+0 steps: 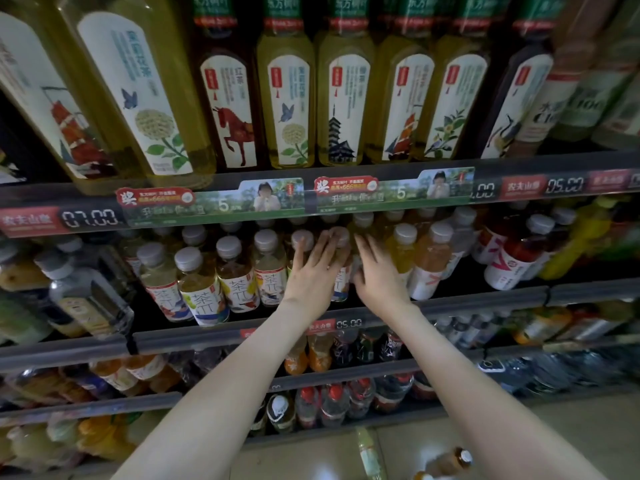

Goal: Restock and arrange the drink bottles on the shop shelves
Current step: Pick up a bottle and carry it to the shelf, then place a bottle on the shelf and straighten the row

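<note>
We have both hands on one tea bottle [341, 258] in the front row of the second shelf [485, 299] down, the left hand [311, 271] spread flat over its shoulder and the right hand [377, 271] pressed against its other side, fingers loosely open rather than wrapped round. A full plastic bottle like this should feel fairly heavy and firm, though the glossy label is probably slippery (and the neighbours stand close enough to topple), so we would grip the waist.
</note>
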Demonstrator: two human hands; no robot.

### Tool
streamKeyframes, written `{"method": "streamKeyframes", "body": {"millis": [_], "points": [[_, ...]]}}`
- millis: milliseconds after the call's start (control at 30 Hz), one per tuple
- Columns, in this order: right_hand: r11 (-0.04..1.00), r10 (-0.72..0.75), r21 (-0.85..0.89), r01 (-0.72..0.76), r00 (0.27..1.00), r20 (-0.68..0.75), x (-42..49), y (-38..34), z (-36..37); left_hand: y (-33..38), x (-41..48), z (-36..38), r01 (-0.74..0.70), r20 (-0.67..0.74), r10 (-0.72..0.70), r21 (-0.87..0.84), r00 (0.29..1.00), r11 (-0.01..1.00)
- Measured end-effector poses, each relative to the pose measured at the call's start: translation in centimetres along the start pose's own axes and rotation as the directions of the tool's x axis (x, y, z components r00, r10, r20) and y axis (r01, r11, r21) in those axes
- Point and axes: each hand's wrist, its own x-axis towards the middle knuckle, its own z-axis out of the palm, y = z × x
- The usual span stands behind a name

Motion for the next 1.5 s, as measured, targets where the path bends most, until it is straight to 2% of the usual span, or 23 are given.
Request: {"method": "streamKeyframes", "body": {"millis": [67, 133, 200, 300, 400, 500, 600, 667, 733, 833, 867, 967, 1033, 1133, 1200, 1267, 1367, 1467, 1500], "points": [[0.998, -0.038, -0.046, 0.037, 0.999, -0.018, -0.9, 1.1, -1.3, 0.7, -0.1, 0.2, 0.039, 0.056, -0.039, 0.013, 0.998, 0.999], [0.992, -0.108, -0.07, 0.105, 0.993, -0.048, -2.5, 2.4, -2.0, 1.6, -0.5, 0.9, 0.066, 0.046, -0.066, 0.015, 0.997, 0.998], [0.983, -0.178, -0.051, 0.177, 0.984, -0.018, -5.3, 4.2, -1.9, 3.2, -1.7, 1.9, 0.058, 0.051, -0.057, -0.022, 0.997, 0.998], [0.98, -0.198, -0.013, 0.2, 0.975, 0.097, -10.2, 7.7, -0.4, 7.1, -5.1, 3.8, -0.019, 0.191, 0.047, -0.146, 0.98, 0.989], [0.998, -0.059, 0.023, 0.055, 0.937, 0.343, -14.4, 11.8, 1.5, 10.8, -9.1, 6.0, 0.058, 0.375, 0.063, -0.303, 0.925, 0.951], [0.995, 0.085, -0.011, -0.096, 0.819, 0.567, -18.3, 15.8, 4.1, 13.8, -12.8, 8.7, 0.307, 0.57, -0.064, -0.341, 0.819, 0.888], [0.985, 0.166, -0.087, -0.149, 0.678, 0.716, -22.2, 19.6, 8.1, 17.0, -16.7, 12.6, 0.511, 0.664, -0.195, -0.322, 0.722, 0.797], [0.983, 0.183, -0.138, -0.121, 0.606, 0.774, -24.8, 21.7, 11.5, 19.1, -19.6, 16.0, 0.625, 0.694, -0.267, -0.33, 0.669, 0.708], [0.98, 0.2, -0.16, -0.119, 0.548, 0.813, -27.5, 23.2, 15.0, 21.2, -23.2, 19.7, 0.722, 0.754, -0.311, -0.296, 0.578, 0.626], [0.972, 0.217, -0.143, -0.186, 0.484, 0.847, -31.3, 24.9, 21.1, 24.6, -27.6, 25.4, 0.815, 0.803, -0.389, -0.192, 0.451, 0.547], [0.972, 0.216, -0.14, -0.19, 0.47, 0.856, -32.3, 25.5, 23.6, 25.5, -28.9, 27.7, 0.832, 0.805, -0.41, -0.174, 0.428, 0.527], [0.971, 0.219, -0.153, -0.182, 0.43, 0.876, -35.5, 27.4, 31.6, 27.8, -32.3, 35.0, 0.838, 0.798, -0.443, -0.135, 0.408, 0.529], [0.967, 0.237, -0.167, -0.192, 0.44, 0.866, -37.4, 28.9, 37.3, 29.0, -34.3, 40.3, 0.827, 0.793, -0.463, -0.088, 0.395, 0.555], [0.946, 0.321, -0.269, -0.181, 0.409, 0.854, -39.7, 31.1, 46.1, 30.5, -37.4, 48.7, 0.805, 0.711, -0.54, -0.061, 0.45, 0.591], [0.918, 0.396, -0.358, -0.167, 0.395, 0.829, -40.3, 32.5, 51.8, 31.2, -39.3, 54.1, 0.811, 0.677, -0.591, -0.015, 0.439, 0.585], [0.901, 0.434, -0.389, -0.193, 0.427, 0.793, -40.5, 33.7, 56.9, 31.5, -40.4, 58.7, 0.808, 0.66, -0.606, -0.002, 0.443, 0.589], [0.894, 0.444, -0.334, -0.299, 0.486, 0.753, -40.7, 36.2, 63.2, 32.7, -41.9, 63.5, 0.776, 0.627, -0.606, 0.005, 0.489, 0.631], [0.926, 0.374, -0.258, -0.277, 0.564, 0.736, -41.1, 38.5, 67.3, 32.8, -43.0, 64.6, 0.769, 0.572, -0.612, -0.053, 0.546, 0.637], [0.922, 0.381, -0.257, -0.289, 0.563, 0.733, -41.3, 38.7, 67.5, 32.8, -43.2, 64.4, 0.767, 0.557, -0.619, -0.052, 0.554, 0.639]]}}
